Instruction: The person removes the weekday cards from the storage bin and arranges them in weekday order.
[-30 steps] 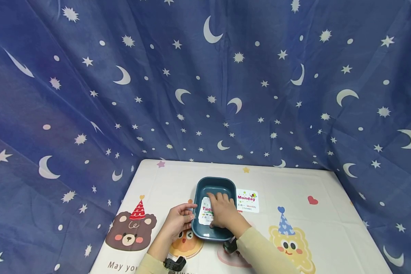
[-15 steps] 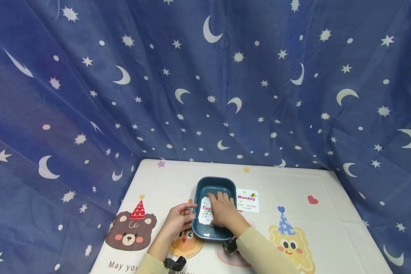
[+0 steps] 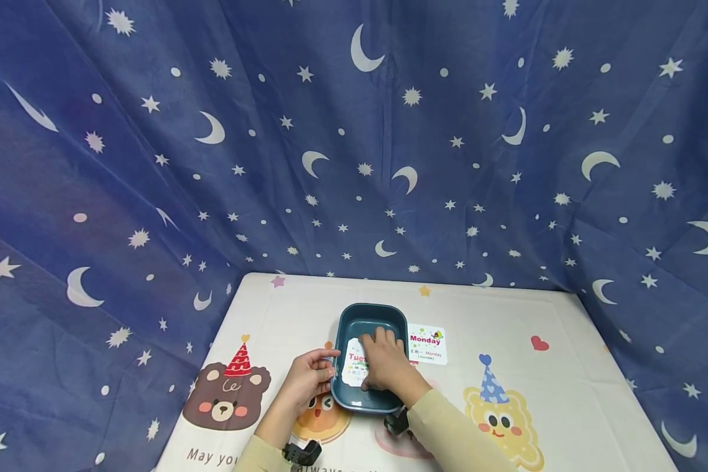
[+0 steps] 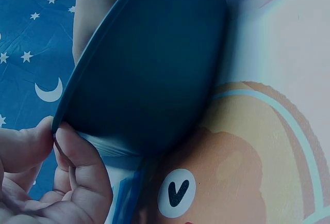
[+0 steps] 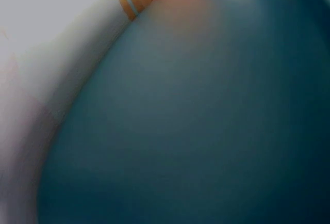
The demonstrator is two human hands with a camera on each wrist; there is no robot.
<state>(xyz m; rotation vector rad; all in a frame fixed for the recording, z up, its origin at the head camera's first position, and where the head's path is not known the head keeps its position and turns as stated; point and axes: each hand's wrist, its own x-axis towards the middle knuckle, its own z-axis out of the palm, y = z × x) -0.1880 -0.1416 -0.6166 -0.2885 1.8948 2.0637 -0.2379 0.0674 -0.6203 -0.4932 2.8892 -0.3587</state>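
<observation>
A dark blue-green rectangular tray (image 3: 371, 406) stands on the table. In the left wrist view, my left hand (image 4: 67, 182) pinches its rim between thumb and index finger; in the head view this left hand (image 3: 307, 383) is at the tray's left side. Inside the tray lies a white card (image 3: 353, 370) printed "Tuesday", partly covered by my right hand (image 3: 387, 366). The right hand's thumb is at the card's near edge and its index finger at the far edge, gripping across it. In the right wrist view only the tray's wall (image 5: 180, 121) fills the picture; no fingers show.
A white "Monday" card (image 3: 427, 345) lies on the table just right of the tray. The pale tablecloth (image 3: 507, 341) has printed cartoon figures. A blue curtain (image 3: 354, 164) with moons and stars hangs behind the table's far edge.
My right hand's index finger has drawn in slightly toward the card's far edge. The left hand and the tray stay in place.
</observation>
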